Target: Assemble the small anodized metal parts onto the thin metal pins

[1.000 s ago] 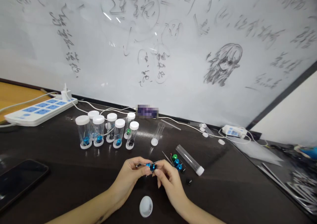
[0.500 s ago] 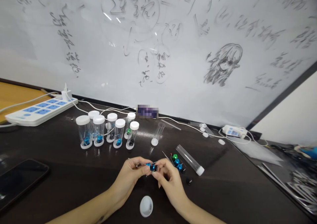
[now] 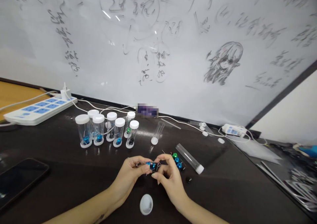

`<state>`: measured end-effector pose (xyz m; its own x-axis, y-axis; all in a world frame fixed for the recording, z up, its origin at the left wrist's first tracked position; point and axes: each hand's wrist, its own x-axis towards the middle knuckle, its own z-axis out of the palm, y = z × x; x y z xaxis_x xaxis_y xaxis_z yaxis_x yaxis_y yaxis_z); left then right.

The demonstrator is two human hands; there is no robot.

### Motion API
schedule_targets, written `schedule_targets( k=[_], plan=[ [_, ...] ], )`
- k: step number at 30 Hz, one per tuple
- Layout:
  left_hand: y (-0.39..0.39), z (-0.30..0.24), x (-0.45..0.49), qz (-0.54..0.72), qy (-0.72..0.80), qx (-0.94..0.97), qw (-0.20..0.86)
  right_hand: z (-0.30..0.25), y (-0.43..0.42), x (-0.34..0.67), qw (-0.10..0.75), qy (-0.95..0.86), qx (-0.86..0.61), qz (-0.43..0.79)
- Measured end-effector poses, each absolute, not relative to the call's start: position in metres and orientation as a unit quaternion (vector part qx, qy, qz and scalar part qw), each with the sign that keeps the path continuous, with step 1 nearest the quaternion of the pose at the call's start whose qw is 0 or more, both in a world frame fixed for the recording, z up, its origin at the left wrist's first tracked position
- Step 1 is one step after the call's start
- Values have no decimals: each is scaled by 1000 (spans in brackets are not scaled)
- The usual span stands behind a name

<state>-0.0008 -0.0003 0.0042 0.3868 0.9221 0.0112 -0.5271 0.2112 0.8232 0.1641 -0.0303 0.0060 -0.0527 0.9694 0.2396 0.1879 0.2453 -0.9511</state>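
Note:
My left hand [image 3: 132, 171] pinches a small blue-and-black motor [image 3: 153, 166] between thumb and fingers. At the motor's black end is my right hand [image 3: 169, 176], its fingers curled around that side and thin wires showing by the fingertips. The exact contact of the right fingertips is hard to see. Just beyond the right hand lie a green motor [image 3: 174, 155] and blue motors [image 3: 178, 164] with thin leads. A small black piece [image 3: 189, 180] rests on the table to the right. Below the hands sits a white round cap [image 3: 146, 204] with something dark in it.
Several capped clear tubes [image 3: 119, 131] holding motors stand at left. One clear tube [image 3: 189, 158] lies at right; another tube [image 3: 159, 130] stands farther back. A phone [image 3: 22, 181] and a power strip [image 3: 41, 110] are at left, cables along the whiteboard [image 3: 178, 95].
My right thumb and index finger have spread a little, so more of the motor's black end and its wires show. The left hand keeps its pinch.

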Motion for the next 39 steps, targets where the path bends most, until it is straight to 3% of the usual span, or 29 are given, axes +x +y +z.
schedule_targets(
  k=[7, 12, 19, 33, 39],
  plan=[
    [-1, 5, -1, 486, 253, 409, 730, 7, -28, 165, 439, -658, -468, 393],
    [-1, 4, -1, 492, 254, 391, 735, 7, -29, 163, 491, -615, -470, 400],
    [0, 3, -1, 489, 250, 405, 731, 6, -28, 164, 445, -647, -462, 413],
    [3, -4, -1, 506, 249, 377, 735, -1, -27, 160, 520, -604, -462, 389],
    [6, -5, -2, 520, 229, 368, 736, -1, -21, 159, 479, -644, -468, 370]
  ],
)
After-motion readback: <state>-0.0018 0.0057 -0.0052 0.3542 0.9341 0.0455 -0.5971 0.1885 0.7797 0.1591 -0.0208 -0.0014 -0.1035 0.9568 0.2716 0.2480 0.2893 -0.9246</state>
